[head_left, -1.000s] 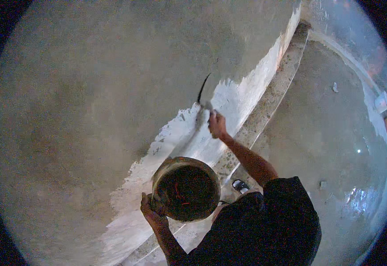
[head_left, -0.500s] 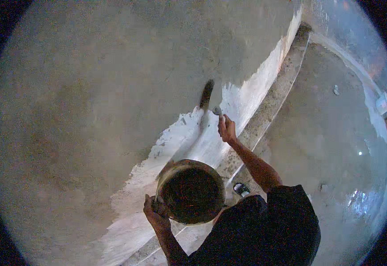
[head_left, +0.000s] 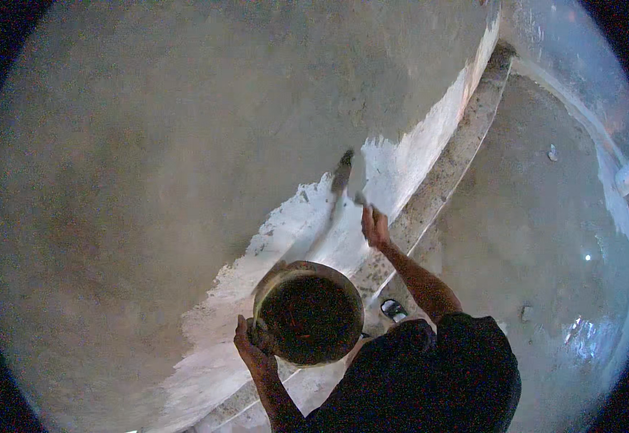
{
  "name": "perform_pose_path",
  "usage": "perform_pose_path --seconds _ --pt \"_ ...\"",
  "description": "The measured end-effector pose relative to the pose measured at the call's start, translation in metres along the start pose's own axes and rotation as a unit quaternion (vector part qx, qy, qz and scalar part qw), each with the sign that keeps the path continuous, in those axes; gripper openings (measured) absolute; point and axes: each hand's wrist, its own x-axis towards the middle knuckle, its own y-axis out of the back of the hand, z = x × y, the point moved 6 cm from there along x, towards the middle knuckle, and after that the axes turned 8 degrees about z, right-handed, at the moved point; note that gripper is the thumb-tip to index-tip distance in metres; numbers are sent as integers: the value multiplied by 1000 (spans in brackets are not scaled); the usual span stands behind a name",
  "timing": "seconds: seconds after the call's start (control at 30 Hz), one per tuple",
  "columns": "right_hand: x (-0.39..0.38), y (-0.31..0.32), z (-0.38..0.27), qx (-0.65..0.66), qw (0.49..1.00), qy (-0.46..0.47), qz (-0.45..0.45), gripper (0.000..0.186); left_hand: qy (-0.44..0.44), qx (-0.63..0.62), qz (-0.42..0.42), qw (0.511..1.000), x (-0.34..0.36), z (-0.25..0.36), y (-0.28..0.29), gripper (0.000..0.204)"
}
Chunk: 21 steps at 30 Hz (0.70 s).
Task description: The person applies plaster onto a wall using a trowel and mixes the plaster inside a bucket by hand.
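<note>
My left hand (head_left: 255, 351) grips the left side of a round bucket (head_left: 301, 267), held in front of my body. The inside of the bucket is dark, and I cannot make out its contents. Up and to the right of it, my right hand (head_left: 375, 226) is closed round a small short-handled paintbrush (head_left: 360, 198), whose grey head is blurred. The brush points up toward the grey wall (head_left: 148, 166), over an uneven white coat (head_left: 394, 169) along the wall's lower part. I cannot tell whether its tip touches the surface. A dark shadow falls just left of it.
A narrow speckled concrete ledge (head_left: 448, 173) runs diagonally along the wall's foot. My sandalled foot (head_left: 394, 310) is below the right forearm. The grey floor (head_left: 516, 216) spreads to the right, with a small pale scrap (head_left: 552, 152) and a whitish container (head_left: 626, 178) near the far edge.
My right hand and the brush have come down and slightly right, nearer the bucket. The shadow on the wall has dropped and shortened. My left hand still holds the bucket.
</note>
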Motion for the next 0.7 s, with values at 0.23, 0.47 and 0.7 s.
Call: perform_pose_path --seconds 0.23,0.47,0.7 --pt "11 -40 -4 -205 953 221 -30 29 -69 32 -49 996 13 -19 10 32" --pt "-22 -19 6 -121 981 127 -77 27 -285 181 -24 941 -11 14 1 32" --pt "44 -16 -47 -66 996 40 50 30 -236 227 -95 940 0 7 4 36"
